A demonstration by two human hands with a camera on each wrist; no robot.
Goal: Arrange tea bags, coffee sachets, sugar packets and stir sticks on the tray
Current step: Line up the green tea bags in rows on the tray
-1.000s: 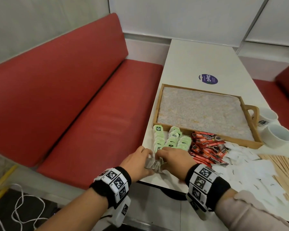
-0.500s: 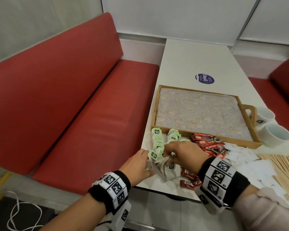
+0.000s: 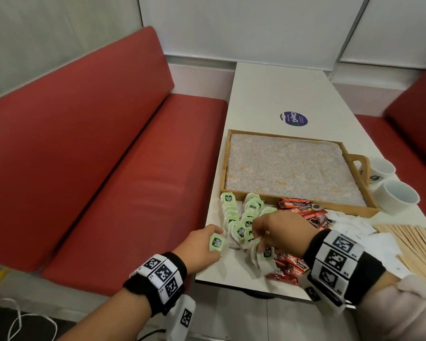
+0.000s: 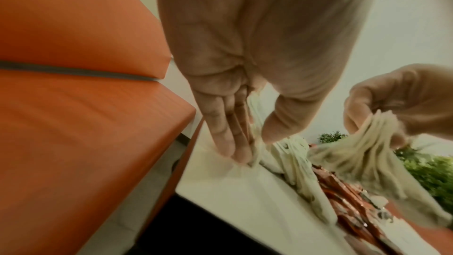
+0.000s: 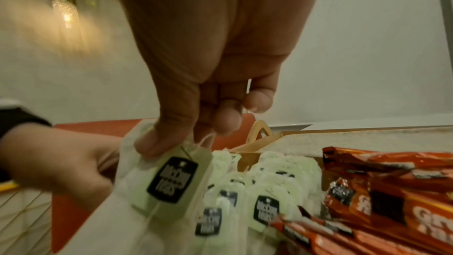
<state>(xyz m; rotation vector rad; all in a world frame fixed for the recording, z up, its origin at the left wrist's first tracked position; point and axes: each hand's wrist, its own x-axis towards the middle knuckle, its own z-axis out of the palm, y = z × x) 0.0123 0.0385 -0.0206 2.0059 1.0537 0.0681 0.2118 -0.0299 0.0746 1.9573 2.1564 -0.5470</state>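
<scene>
Head view: right hand (image 3: 280,230) pinches a bunch of tea bags (image 3: 261,257) at their tops, lifted just clear of the table (image 3: 268,89); the bags hang below the pinch. Left hand (image 3: 199,244) sits just beside that pinch with a green tag (image 3: 217,243) against its fingers. Beyond both hands, more tea bags lie in rows, touching the near rim of the tray (image 3: 298,205). Sachets (image 3: 303,207) lie under and beside the right wrist. Sugar packets (image 3: 354,227) and sticks (image 3: 413,244) lie further right. No supplies are on the tray yet.

Left wrist view: left fingers (image 4: 228,135) are straight, tips touching the table and a few blurred bag edges; thumb stands apart. The hand clamps nothing firmly. The right hand's bunch (image 4: 377,139) fans downward from the pinch.

Right wrist view: thumb and fingers (image 5: 171,123) close on bag tops and a tag string; one tag (image 5: 174,179) dangles below the grip.

Likely faults:
- Outer bags slip from the pinch, since the bunch is thick and held at one edge only.
- Strings and tags tangle with the rows beyond the grip, dragging them out of line on lift.
- Hanging bags or the right wrist sweep sachets toward the near table edge, which is close below the grip.
- Bags fan apart on transfer, giving an untidy row on the tray.
</scene>
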